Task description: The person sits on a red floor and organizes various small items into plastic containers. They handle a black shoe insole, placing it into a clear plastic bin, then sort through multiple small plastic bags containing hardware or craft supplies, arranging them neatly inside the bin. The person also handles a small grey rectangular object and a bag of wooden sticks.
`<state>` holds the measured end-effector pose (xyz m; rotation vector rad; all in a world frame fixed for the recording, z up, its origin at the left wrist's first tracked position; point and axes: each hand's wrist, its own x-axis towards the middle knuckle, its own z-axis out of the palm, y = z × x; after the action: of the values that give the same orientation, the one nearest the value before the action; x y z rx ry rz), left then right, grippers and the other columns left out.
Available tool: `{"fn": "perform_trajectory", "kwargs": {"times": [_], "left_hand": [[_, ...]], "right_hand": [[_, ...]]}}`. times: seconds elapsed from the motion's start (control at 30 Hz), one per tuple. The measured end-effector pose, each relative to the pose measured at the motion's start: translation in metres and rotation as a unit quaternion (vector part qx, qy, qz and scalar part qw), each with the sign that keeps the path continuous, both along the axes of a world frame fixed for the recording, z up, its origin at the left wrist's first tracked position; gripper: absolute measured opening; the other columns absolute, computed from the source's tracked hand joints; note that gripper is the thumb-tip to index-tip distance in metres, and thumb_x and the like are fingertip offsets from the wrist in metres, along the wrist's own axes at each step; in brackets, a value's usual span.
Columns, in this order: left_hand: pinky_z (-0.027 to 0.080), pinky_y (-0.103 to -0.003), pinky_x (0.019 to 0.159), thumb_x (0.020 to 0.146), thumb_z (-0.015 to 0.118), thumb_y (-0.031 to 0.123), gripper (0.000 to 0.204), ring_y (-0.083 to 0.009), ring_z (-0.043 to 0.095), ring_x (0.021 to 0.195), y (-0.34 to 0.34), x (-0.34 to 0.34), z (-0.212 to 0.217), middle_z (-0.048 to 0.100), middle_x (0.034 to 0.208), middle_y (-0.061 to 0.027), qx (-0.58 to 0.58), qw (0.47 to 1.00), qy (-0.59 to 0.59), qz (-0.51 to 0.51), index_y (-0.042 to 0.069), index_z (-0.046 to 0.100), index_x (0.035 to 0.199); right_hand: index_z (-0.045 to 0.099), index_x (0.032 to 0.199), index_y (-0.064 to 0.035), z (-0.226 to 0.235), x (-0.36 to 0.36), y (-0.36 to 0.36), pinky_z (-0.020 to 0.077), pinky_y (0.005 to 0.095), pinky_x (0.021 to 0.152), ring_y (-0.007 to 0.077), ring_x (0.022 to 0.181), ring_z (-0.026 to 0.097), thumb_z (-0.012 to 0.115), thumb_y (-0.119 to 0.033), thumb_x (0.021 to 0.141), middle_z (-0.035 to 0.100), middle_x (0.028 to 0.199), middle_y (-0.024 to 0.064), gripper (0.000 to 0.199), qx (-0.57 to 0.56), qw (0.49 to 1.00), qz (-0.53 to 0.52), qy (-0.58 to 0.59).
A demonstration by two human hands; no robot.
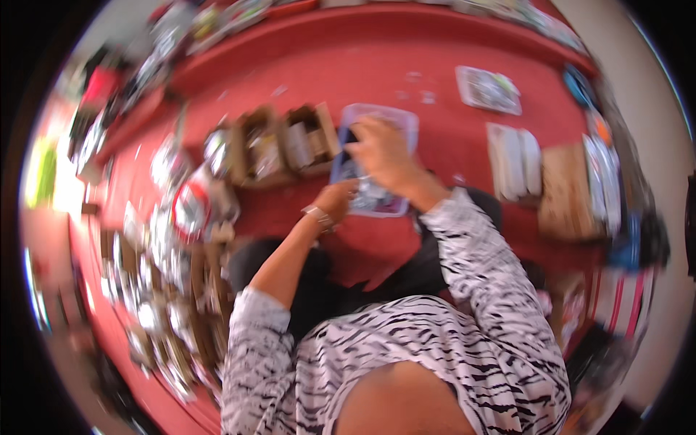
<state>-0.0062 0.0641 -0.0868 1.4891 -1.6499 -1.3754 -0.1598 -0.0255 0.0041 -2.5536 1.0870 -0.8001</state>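
A clear bluish plastic tub stands on the red floor covering in front of me, with small silvery and dark items in its near part. Above the tub is my right hand, its fingers bent over a dark patch; motion blur hides whether it grips anything. My left hand, with a bracelet at the wrist, is at the tub's near left side, fingers curled in. What those fingers hold, if anything, cannot be made out.
Left of the tub stand two open cardboard boxes, one with pale packets, one with brown and whitish pieces. Shiny wrapped packs crowd the left. Rightward are a clear tray, white bundles and a brown carton.
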Motion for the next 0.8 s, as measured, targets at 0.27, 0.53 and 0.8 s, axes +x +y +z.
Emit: {"fn": "perform_trajectory", "kwargs": {"times": [0.27, 0.53, 0.8], "left_hand": [[0.045, -0.037, 0.087, 0.085, 0.051, 0.017, 0.031, -0.0244, 0.056, 0.098, -0.005, -0.034, 0.046, 0.058, 0.103, -0.0123, -0.218, 0.906, -0.361, 0.047, 0.002, 0.05, 0.112], [0.043, -0.038, 0.089, 0.086, 0.051, 0.018, 0.036, -0.0255, 0.054, 0.101, 0.021, 0.026, 0.054, 0.056, 0.107, -0.0141, -0.028, 0.914, -0.397, 0.083, 0.001, 0.047, 0.116], [0.042, -0.04, 0.091, 0.086, 0.051, 0.02, 0.041, -0.0267, 0.052, 0.105, 0.004, 0.032, 0.062, 0.054, 0.112, -0.0158, 0.096, 0.94, -0.299, 0.133, -0.001, 0.044, 0.121]], "right_hand": [[0.049, 0.121, -0.0098, -0.061, 0.076, 0.061, 0.0326, 0.046, 0.097, 0.0273, 0.115, 0.044, 0.032, -0.035, 0.093, 0.045, 0.127, 0.0106, 0.041, -0.053, 0.967, -0.177, 0.175], [0.045, 0.13, -0.0133, -0.016, 0.076, 0.093, 0.0231, 0.052, 0.102, 0.0368, 0.123, 0.037, 0.048, -0.05, 0.083, 0.045, 0.127, 0.0199, 0.06, 0.113, 0.969, 0.021, -0.217], [0.039, 0.134, -0.0159, -0.02, 0.003, 0.031, 0.0174, 0.0602, 0.102, 0.038, 0.129, 0.029, 0.041, -0.051, 0.086, 0.029, 0.14, 0.0227, 0.06, -0.032, 0.978, 0.069, -0.196]]}}
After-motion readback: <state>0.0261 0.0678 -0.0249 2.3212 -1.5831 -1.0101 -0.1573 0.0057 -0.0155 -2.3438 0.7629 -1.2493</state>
